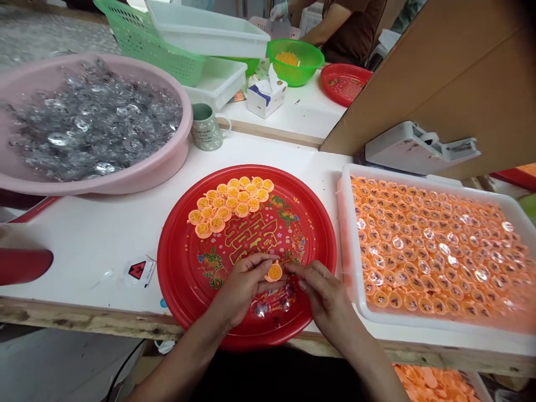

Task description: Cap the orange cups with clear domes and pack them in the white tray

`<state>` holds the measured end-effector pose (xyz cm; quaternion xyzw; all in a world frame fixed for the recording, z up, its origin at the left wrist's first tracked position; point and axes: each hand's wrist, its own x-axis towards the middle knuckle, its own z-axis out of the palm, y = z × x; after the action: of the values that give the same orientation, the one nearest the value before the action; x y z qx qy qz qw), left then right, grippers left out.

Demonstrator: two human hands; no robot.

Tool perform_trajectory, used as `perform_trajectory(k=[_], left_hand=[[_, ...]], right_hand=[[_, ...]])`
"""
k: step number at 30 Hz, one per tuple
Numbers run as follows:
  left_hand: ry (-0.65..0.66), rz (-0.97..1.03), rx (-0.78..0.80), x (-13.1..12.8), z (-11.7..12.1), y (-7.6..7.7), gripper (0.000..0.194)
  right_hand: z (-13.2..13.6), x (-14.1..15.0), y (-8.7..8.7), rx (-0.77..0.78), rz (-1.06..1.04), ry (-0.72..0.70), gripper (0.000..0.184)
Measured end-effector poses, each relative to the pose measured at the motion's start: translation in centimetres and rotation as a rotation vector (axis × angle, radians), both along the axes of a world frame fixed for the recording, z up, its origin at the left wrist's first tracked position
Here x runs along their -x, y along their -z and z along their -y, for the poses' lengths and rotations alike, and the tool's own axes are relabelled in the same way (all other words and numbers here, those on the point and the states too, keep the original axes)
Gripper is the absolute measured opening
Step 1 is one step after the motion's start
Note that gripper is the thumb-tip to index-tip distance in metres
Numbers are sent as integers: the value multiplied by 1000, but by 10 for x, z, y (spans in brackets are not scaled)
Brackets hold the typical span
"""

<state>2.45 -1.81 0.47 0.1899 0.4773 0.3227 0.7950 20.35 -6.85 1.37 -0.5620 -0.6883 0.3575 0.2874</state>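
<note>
Over the near half of a red patterned tray (pixel 167 279), my left hand (pixel 245 282) pinches a small orange round plastic piece with a yellow middle (pixel 274 272). My right hand (pixel 320 285) is just right of that piece, its thumb and fingers drawn together; anything between them is too small to make out. Below the hands, a few clear plastic domes (pixel 262 309) lie in the tray, partly hidden. Several matching orange pieces with yellow middles (pixel 231 202) sit in rows at the tray's far left.
A pink tub (pixel 186 131) of clear domes stands left, beside a green mug (pixel 207 127). At right is a white bin (pixel 355 268) of domed orange pieces, before a cardboard sheet (pixel 402 84) and tape dispenser (pixel 414 151). Another person (pixel 352 28) works behind a green bowl (pixel 301 70).
</note>
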Motion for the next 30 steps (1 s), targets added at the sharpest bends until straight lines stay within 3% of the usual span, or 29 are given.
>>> perform_trajectory(k=[3,6,9,13,16,21,30], left_hand=[[10,-19,2,-1,0,1,22],[-6,-56,9,-1,0,3,21],[-18,-59,7,1,-1,4,19],[17,11,-14,3,-3,3,17],[15,46,-12,1,-4,3,20],[32,69,-13,-5,-1,4,20],[-3,156,-4,-9,1,-5,16]], right_hand=[[1,5,1,-44,99,-126,63],[5,4,6,-33,161,-73,68],[8,-2,12,0,124,36,59],[5,-7,13,29,1,198,32],[-1,-9,9,180,-183,297,20],[-8,-9,8,415,-512,318,33],[-9,2,13,399,-566,362,24]])
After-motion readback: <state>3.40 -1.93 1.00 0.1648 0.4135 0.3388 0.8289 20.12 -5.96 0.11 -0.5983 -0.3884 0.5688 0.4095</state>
